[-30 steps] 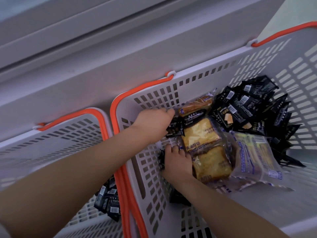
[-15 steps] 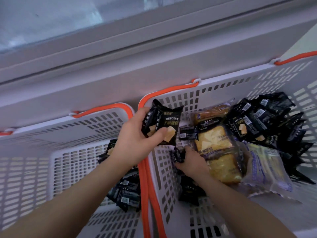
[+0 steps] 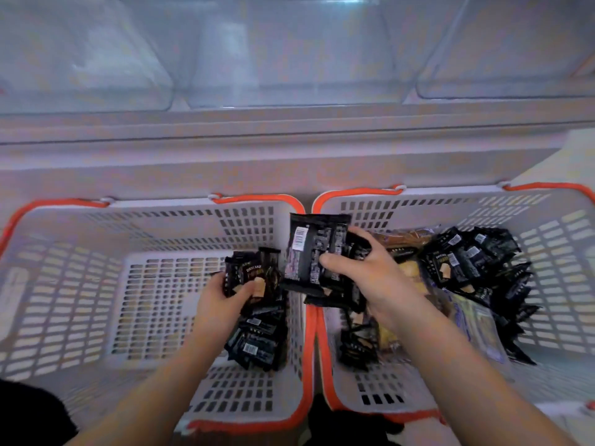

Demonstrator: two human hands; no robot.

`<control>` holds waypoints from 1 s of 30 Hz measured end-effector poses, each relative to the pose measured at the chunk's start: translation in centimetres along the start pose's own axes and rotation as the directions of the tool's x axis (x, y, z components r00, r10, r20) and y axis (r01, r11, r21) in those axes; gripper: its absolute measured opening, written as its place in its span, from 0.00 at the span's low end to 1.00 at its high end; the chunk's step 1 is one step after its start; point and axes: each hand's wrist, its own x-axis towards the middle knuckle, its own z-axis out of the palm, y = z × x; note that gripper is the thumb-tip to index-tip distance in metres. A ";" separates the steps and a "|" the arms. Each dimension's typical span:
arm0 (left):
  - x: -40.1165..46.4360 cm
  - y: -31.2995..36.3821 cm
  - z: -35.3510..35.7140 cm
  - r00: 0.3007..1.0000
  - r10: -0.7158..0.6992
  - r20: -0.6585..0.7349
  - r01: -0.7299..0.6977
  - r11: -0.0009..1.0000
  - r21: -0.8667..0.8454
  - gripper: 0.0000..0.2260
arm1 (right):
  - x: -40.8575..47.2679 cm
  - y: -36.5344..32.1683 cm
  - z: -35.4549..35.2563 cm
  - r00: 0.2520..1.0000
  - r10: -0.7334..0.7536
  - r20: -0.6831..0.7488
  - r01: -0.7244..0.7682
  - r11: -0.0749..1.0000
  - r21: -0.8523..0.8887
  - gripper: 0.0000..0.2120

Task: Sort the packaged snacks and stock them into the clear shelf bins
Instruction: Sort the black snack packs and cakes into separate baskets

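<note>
A fan of black snack packets, barcodes facing up, is grasped by the right hand above the seam between two white orange-rimmed baskets, while the left hand grips a single black "DRYCAKE" packet over the small pile of black packets in the left basket. The right basket holds a larger heap of black packets beside clear-wrapped yellow cakes. Clear shelf bins stand above, behind both baskets.
</note>
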 end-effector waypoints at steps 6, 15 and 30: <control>-0.5 -1.9 -2.5 0.955 -0.295 0.027 0.293 0.931 -0.215 0.09 | 1.5 0.3 8.4 0.989 0.149 0.020 -0.129 0.907 -0.400 0.19; -3.8 -0.6 -3.0 0.940 0.138 0.311 -0.179 0.978 0.107 0.05 | 0.4 0.8 4.6 0.996 0.057 -0.065 -0.074 0.955 -0.288 0.07; -2.8 8.9 10.8 0.508 0.404 0.760 -0.857 0.323 0.401 0.12 | 1.4 12.7 -9.0 0.841 0.538 0.051 -0.070 0.201 -0.977 0.13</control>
